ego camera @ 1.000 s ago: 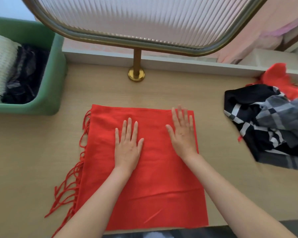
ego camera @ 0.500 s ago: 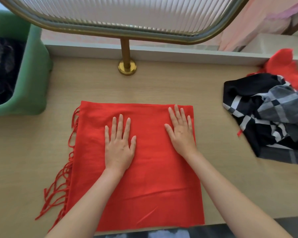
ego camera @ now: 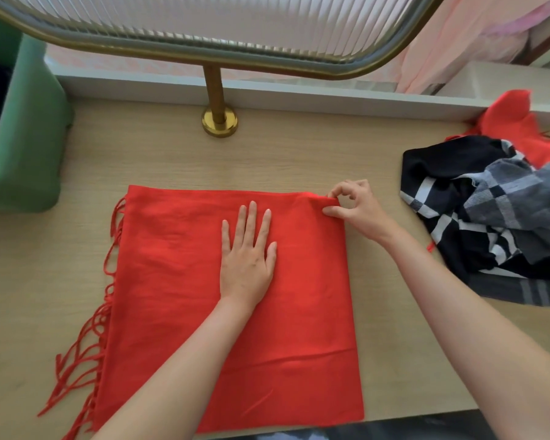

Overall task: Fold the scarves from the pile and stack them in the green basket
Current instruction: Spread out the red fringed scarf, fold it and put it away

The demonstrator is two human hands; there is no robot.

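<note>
Red scarf (ego camera: 299, 312) folded flat mid-table, L hand (ego camera: 247, 258) pressing it, R hand (ego camera: 359, 208) pinching its far-right corner

From my end the scarf is a neat rectangle on the wooden table (ego camera: 299, 154), w/ its fringe (ego camera: 86, 360) trailing off the left edge. L hand lies palm-down near the centre, fingers straight and slightly spread. R hand has thumb and curled fingers nipping the corner, which is lifted a little off the surface. Pile (ego camera: 489, 217) of black, grey and white check scarves w/ a red one (ego camera: 511, 119) behind sits on the right, apart from the folded one. Green basket (ego camera: 29, 147) is at far left, dark fabric inside. Brass post (ego camera: 215, 96) stands at the back
</note>
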